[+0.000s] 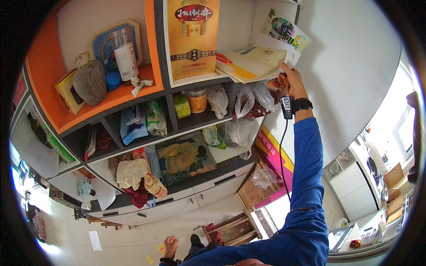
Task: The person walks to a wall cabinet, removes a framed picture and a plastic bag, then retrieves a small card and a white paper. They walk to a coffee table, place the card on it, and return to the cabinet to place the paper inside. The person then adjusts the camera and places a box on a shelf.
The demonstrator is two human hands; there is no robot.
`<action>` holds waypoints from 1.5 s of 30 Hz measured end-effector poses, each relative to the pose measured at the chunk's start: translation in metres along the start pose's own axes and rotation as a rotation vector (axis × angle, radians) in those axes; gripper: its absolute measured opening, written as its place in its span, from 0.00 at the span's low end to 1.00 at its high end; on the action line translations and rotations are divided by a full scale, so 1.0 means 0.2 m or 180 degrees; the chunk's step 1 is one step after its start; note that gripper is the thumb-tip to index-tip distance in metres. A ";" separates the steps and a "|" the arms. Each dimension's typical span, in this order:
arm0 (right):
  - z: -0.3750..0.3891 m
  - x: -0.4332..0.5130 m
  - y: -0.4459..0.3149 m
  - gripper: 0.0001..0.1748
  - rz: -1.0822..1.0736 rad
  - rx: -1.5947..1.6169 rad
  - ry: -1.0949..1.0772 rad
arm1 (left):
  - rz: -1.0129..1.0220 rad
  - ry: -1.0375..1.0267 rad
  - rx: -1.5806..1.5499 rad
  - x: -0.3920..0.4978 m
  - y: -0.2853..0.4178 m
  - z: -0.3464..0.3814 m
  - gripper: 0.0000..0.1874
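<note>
My right hand (293,79) reaches up to an open shelf and grips the edge of a stack of papers and booklets (256,63), thumb on top. The fingers' far side is hidden. Behind the stack leans a colourful printed sheet (286,30). A golden gift box (193,40) bearing writing stands left of the papers. Just below the hand, plastic bags (254,96) bulge from the shelf beneath. Low at the bottom, my left hand (170,246) hangs by my side, fingers curled in and nothing visible in it.
An orange cubby (109,99) holds a grey stone (90,82) and a clear plastic jar (125,56). A cable (282,156) hangs from my right wrist. A wooden stool-like frame (233,229) stands near my feet. A white panel (349,66) rises at right, beside the kitchen counter (349,189).
</note>
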State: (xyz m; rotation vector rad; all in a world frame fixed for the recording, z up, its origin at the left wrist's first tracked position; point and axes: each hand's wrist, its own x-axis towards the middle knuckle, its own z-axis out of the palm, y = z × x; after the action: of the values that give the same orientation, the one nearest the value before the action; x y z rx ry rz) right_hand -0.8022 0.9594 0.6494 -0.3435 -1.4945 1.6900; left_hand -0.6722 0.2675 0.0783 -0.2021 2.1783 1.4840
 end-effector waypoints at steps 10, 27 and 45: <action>-0.03 0.05 0.10 0.17 -0.0267 0.0100 -0.0025 | 0.0452 -0.0292 -0.0345 0.09 0.23 0.07 0.12; -0.02 -0.40 0.11 0.11 -0.0696 0.0367 0.0449 | 0.2573 -0.2445 -0.1467 0.06 2.95 0.60 0.33; -0.10 -0.81 0.17 0.14 -0.0913 0.0568 0.0716 | 0.2081 -0.2769 -0.2024 -0.10 3.29 0.88 0.22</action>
State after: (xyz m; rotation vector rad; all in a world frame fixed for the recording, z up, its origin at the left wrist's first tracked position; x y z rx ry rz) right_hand -0.7019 0.8583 0.5631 -0.2044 -1.1592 1.4885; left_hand -0.8546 0.6858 0.5852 0.8668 1.0584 2.0410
